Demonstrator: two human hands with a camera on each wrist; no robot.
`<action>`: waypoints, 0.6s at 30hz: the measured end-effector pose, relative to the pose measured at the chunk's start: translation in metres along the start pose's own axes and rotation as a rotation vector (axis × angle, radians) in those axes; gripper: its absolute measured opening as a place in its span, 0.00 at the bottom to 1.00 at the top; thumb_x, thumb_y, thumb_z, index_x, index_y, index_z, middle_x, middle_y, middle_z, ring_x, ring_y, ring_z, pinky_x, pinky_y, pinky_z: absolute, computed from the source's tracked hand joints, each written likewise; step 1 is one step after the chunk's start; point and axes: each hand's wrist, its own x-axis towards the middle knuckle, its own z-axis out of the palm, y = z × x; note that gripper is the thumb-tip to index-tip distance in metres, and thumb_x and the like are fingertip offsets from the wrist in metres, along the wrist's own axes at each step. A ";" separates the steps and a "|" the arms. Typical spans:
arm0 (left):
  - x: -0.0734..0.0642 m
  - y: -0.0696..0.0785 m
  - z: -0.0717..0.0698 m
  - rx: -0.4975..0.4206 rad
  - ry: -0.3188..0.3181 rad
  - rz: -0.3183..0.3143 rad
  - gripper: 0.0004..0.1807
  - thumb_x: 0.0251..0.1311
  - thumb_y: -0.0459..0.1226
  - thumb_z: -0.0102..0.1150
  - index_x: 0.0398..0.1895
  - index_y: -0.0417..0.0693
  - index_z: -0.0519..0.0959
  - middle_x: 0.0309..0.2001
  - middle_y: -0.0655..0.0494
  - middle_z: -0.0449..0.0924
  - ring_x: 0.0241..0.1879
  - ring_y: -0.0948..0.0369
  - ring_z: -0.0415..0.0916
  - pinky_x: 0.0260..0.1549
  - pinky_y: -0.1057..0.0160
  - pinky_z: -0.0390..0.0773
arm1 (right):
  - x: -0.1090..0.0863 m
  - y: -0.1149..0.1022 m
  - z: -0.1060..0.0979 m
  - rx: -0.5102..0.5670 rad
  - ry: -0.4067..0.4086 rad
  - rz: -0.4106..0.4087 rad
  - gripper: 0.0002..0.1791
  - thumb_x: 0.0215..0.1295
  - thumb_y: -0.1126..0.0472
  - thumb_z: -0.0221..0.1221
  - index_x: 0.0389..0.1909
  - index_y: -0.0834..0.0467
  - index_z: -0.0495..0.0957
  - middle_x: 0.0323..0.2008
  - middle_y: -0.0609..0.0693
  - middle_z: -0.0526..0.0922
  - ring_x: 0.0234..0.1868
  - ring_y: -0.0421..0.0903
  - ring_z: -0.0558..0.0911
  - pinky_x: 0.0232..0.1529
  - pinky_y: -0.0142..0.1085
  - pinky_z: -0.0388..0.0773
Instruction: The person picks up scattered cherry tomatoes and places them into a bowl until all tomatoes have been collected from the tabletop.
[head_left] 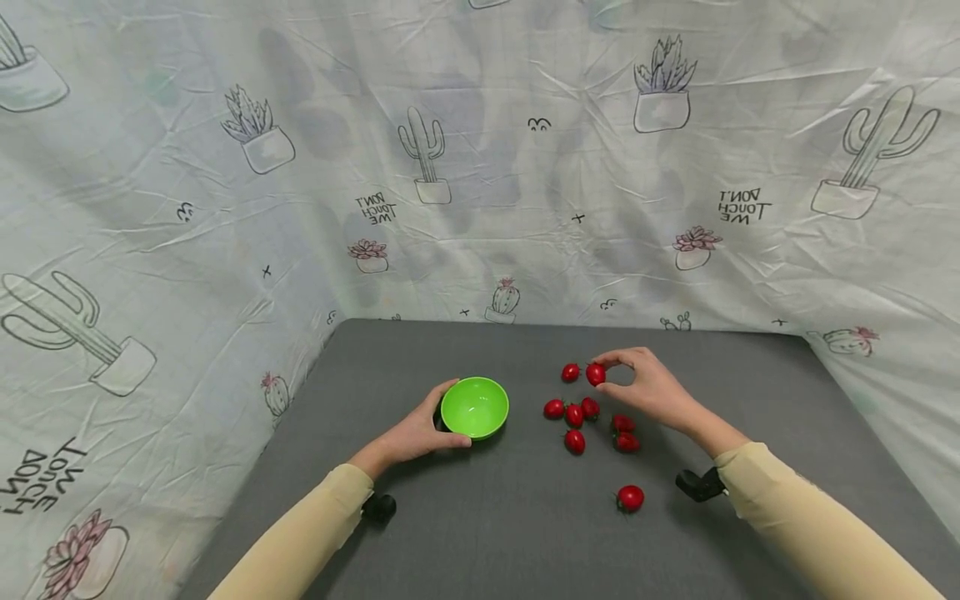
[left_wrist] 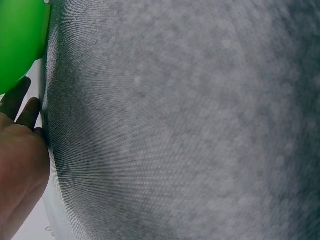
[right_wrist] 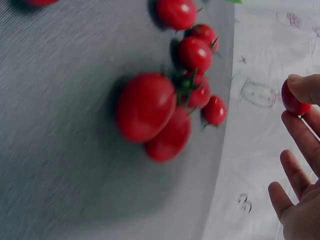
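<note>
Your table is dark grey. Eight tomatoes lie on it, to your right of the bowl: one farthest back, four grouped closely, two touching beside them, one apart, nearest you. You can't tell whether the bowl rests on the surface or sits slightly raised.

On my remote feed I record a green bowl at centre, red tomatoes right of it and a dark grey tabletop. I note cream sleeves lower left and right; the whitish cloth above carries outlined cacti, pink succulents and dark lettering.
</note>
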 end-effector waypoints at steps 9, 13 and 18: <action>0.001 0.003 0.000 -0.006 0.003 0.005 0.60 0.54 0.52 0.78 0.83 0.62 0.48 0.78 0.51 0.53 0.73 0.51 0.59 0.66 0.40 0.62 | 0.023 -0.019 0.013 0.105 -0.068 -0.031 0.23 0.66 0.51 0.70 0.60 0.50 0.81 0.55 0.49 0.81 0.65 0.53 0.68 0.63 0.61 0.65; 0.000 0.009 0.000 -0.018 0.007 -0.003 0.59 0.55 0.50 0.78 0.83 0.60 0.48 0.78 0.48 0.53 0.73 0.48 0.59 0.66 0.38 0.61 | 0.033 -0.028 0.021 0.124 -0.101 -0.023 0.23 0.66 0.50 0.70 0.60 0.49 0.82 0.58 0.49 0.79 0.65 0.53 0.68 0.63 0.61 0.66; 0.003 0.006 0.000 -0.003 0.004 -0.009 0.60 0.54 0.53 0.78 0.83 0.62 0.47 0.78 0.51 0.53 0.74 0.50 0.58 0.66 0.39 0.62 | 0.046 -0.034 0.033 0.132 -0.143 -0.020 0.23 0.66 0.50 0.70 0.61 0.49 0.82 0.57 0.47 0.80 0.65 0.51 0.68 0.61 0.56 0.70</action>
